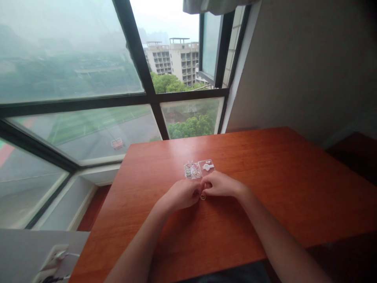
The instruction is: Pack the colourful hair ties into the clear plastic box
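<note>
My left hand and my right hand rest close together on a reddish wooden table, fingers curled in towards each other. Between their fingertips sits a small yellowish ring-like item; both hands pinch at it, though what it is stays too small to name. Just beyond the hands lies a small clear plastic box holding several coloured little rings, its open lid lying flat beside it on the right.
A large dark-framed window runs along the table's far and left sides. A grey wall stands to the right. A white power socket with a plug sits at the lower left.
</note>
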A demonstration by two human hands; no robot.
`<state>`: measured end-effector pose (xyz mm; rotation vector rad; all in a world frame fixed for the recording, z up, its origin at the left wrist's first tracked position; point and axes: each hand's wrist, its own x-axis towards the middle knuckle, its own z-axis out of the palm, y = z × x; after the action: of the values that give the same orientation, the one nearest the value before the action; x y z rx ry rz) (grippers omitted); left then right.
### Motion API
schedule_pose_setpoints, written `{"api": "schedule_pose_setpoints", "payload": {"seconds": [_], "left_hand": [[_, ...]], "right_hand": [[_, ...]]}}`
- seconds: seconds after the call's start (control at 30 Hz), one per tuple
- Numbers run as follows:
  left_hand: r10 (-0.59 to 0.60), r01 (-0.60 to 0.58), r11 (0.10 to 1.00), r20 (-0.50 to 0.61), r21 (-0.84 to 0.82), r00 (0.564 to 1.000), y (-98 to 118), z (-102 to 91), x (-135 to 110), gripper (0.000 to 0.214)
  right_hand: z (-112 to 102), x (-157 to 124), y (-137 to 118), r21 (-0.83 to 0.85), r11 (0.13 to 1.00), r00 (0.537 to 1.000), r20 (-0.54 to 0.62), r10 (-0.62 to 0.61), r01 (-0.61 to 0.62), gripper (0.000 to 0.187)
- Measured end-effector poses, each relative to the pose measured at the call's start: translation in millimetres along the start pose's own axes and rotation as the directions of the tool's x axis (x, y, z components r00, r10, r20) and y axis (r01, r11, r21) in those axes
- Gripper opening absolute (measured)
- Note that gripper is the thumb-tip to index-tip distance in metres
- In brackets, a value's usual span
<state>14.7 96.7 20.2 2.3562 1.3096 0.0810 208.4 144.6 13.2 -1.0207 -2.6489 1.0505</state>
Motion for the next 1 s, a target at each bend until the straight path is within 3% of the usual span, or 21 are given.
{"api": "schedule_pose_setpoints", "payload": {"seconds": [0.2, 0.5, 0.63, 0.77, 0.87, 1.0], "left_hand": [[0.003, -0.003, 1.000, 0.004, -0.011, 1.000, -3.3, 0.1, 0.6, 0.018], [0.003, -0.005, 0.991, -0.015, -0.132, 1.000, -5.6, 1.8, 0.1, 0.014], [-0.002, 0.000, 0.995, -0.022, -0.104, 1.000, -4.5, 2.4, -0.7, 0.015], [-0.007, 0.004, 0.997, -0.038, -0.075, 0.999, -0.3, -0.5, -1.6, 0.018], [-0.020, 0.018, 0.999, -0.029, -0.050, 0.999, 4.5, -1.5, -0.3, 0.014], [0.001, -0.002, 0.999, -0.020, -0.046, 1.000, 8.7, 3.5, 3.0, 0.011]], "right_hand": [[3.7, 2.2, -2.3, -0.038, 0.999, 0.998, 0.055, -0.019, 0.021, 0.005], [1.3, -2.5, 0.8, 0.055, 0.998, 1.000, -0.018, -0.018, 0.019, 0.006], [-3.3, 0.2, 9.5, 0.059, 0.996, 0.969, -0.236, 0.079, -0.067, 0.005], [3.7, 12.7, 11.7, 0.052, 0.990, 0.861, -0.490, 0.136, -0.127, 0.008], [13.0, 21.3, 9.3, 0.048, 0.986, 0.814, -0.558, 0.158, -0.158, 0.010], [18.4, 24.1, 9.5, 0.036, 0.982, 0.808, -0.562, 0.175, -0.188, 0.014]]}}
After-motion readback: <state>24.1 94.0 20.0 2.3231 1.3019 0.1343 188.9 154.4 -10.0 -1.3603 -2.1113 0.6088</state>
